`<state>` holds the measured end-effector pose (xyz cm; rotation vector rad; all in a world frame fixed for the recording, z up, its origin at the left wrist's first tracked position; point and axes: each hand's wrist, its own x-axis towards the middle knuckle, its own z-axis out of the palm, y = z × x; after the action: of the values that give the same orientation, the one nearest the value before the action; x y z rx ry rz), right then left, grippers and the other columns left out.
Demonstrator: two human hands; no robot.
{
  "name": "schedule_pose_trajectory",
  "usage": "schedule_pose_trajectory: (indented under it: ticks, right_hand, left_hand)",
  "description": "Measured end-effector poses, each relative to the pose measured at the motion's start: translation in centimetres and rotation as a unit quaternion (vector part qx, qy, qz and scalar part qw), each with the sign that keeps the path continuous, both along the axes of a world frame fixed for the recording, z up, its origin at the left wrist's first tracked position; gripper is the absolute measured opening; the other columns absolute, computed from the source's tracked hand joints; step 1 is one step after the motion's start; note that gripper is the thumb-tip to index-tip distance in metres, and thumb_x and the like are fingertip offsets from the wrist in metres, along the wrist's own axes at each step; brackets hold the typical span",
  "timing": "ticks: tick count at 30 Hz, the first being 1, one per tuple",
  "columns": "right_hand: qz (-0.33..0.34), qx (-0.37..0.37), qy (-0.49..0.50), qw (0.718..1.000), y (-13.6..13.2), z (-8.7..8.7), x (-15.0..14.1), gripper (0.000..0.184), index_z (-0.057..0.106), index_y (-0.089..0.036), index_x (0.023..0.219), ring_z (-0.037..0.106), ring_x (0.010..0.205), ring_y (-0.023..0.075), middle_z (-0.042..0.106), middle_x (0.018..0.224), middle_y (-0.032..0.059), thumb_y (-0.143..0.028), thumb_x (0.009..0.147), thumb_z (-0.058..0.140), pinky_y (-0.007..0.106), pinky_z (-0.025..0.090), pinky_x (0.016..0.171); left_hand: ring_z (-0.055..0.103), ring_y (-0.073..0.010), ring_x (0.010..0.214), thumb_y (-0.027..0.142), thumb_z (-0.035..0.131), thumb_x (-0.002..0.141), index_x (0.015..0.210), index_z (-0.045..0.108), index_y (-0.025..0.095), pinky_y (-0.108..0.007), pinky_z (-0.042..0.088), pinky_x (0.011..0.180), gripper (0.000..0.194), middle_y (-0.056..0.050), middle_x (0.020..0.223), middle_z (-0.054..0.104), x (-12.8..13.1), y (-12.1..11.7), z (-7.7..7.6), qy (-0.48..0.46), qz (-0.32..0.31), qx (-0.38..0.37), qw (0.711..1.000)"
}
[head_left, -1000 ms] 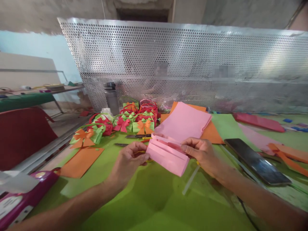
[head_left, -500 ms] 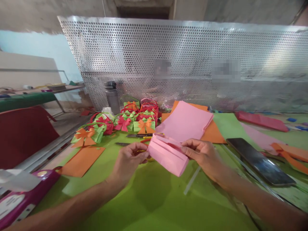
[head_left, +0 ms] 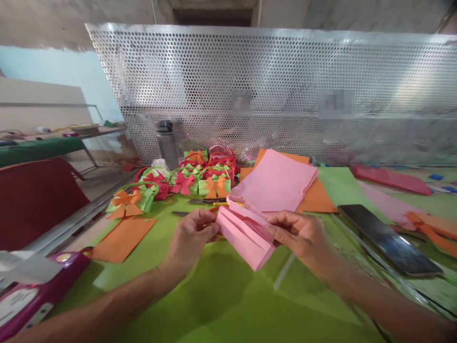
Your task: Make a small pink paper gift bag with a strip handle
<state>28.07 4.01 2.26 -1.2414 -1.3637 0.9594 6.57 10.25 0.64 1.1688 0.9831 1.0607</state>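
Observation:
Between my two hands, above the green table (head_left: 221, 305), is a folded pink paper piece (head_left: 244, 238) with open layers and a loose strip along its far edge. My left hand (head_left: 194, 233) pinches its left end between thumb and fingers. At its right end, my right hand (head_left: 298, 233) grips the upper layers the same way. Behind it lies a stack of pink sheets (head_left: 274, 178) on orange paper. Scissors and a yellow cutter (head_left: 223, 204) lie just beyond my left hand, partly hidden.
Several small paper bags with bows (head_left: 215, 186) stand at the back left beside a grey bottle (head_left: 167, 145). Orange paper (head_left: 123, 238) and a purple tape dispenser (head_left: 46, 290) lie left. A phone (head_left: 387, 240) lies right. A perforated metal panel (head_left: 278, 71) rises behind.
The pink paper piece has tilted, its lower edge swinging down and toward me. Its layers are spread further apart, and the far strip stands more loosely. Both hands keep their hold.

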Motion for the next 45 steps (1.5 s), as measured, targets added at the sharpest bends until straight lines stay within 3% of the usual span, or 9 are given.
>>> schedule_pose_trajectory:
  ticks: [10, 22, 28, 35, 42, 45]
  right_hand:
    - [0.0, -0.006, -0.003, 1.0, -0.1, 0.1, -0.2, 0.023, 0.064, -0.019, 0.074, 0.05, 0.06, 0.012, 0.058, 0.067, 0.0, -0.042, 0.07, 0.066, 0.023, 0.043, 0.055]
    - [-0.018, -0.002, -0.014, 1.0, -0.1, 0.0, -0.1, 0.024, 0.065, -0.019, 0.075, 0.052, 0.06, 0.0127, 0.06, 0.067, 0.0007, -0.043, 0.068, 0.067, 0.024, 0.046, 0.055]
    - [0.007, -0.017, 0.026, 0.999, 0.4, -0.2, 0.2, 0.032, 0.064, -0.019, 0.09, 0.058, 0.069, 0.015, 0.066, 0.082, 0.0046, -0.045, 0.07, 0.065, 0.026, 0.048, 0.059]
    - [-0.028, -0.014, 0.023, 0.999, 0.7, 0.0, 0.3, 0.028, 0.064, -0.019, 0.09, 0.061, 0.075, 0.0164, 0.068, 0.091, 0.006, -0.041, 0.072, 0.063, 0.026, 0.05, 0.062]
    - [-0.025, -0.05, -0.03, 0.998, 1.7, -0.9, 1.3, 0.025, 0.059, -0.018, 0.096, 0.06, 0.069, 0.0147, 0.067, 0.084, 0.0042, -0.034, 0.077, 0.056, 0.025, 0.047, 0.06]
    - [-0.016, -0.026, -0.124, 0.992, 1.9, -1.2, 1.8, 0.026, 0.054, -0.018, 0.103, 0.061, 0.066, 0.0153, 0.069, 0.083, 0.0047, -0.03, 0.08, 0.052, 0.026, 0.045, 0.059]
  left_hand:
    - [0.062, -0.0142, 0.06, 0.023, 0.076, 0.057, 0.069, 0.059, 0.015, -0.029, 0.051, 0.062, 0.022, 0.0, 0.065, 0.066, 0.1, 0.1, -0.1, -0.009, 0.005, 0.003, 1.0]
    - [0.061, -0.0142, 0.061, 0.024, 0.075, 0.057, 0.071, 0.059, 0.015, -0.026, 0.048, 0.06, 0.023, -0.001, 0.066, 0.066, 0.2, 0.0, 0.2, 0.016, 0.011, -0.003, 1.0]
    - [0.059, -0.0117, 0.063, 0.029, 0.072, 0.066, 0.085, 0.064, 0.016, -0.022, 0.048, 0.055, 0.025, -0.001, 0.074, 0.065, -0.1, 0.0, -0.3, 0.001, -0.038, -0.022, 0.999]
    - [0.057, -0.0117, 0.059, 0.03, 0.074, 0.064, 0.073, 0.058, 0.014, -0.021, 0.048, 0.047, 0.024, 0.0, 0.065, 0.06, -0.1, -0.2, -0.1, -0.009, -0.04, -0.071, 0.997]
    - [0.059, -0.0126, 0.061, 0.03, 0.071, 0.065, 0.072, 0.054, 0.015, -0.021, 0.049, 0.048, 0.024, -0.001, 0.065, 0.062, -0.2, 0.0, 0.0, 0.018, -0.051, -0.077, 0.996]
    - [0.059, -0.0126, 0.059, 0.031, 0.068, 0.068, 0.08, 0.056, 0.015, -0.021, 0.048, 0.048, 0.024, -0.001, 0.066, 0.062, -0.2, 0.0, 0.1, 0.056, -0.043, -0.037, 0.997]
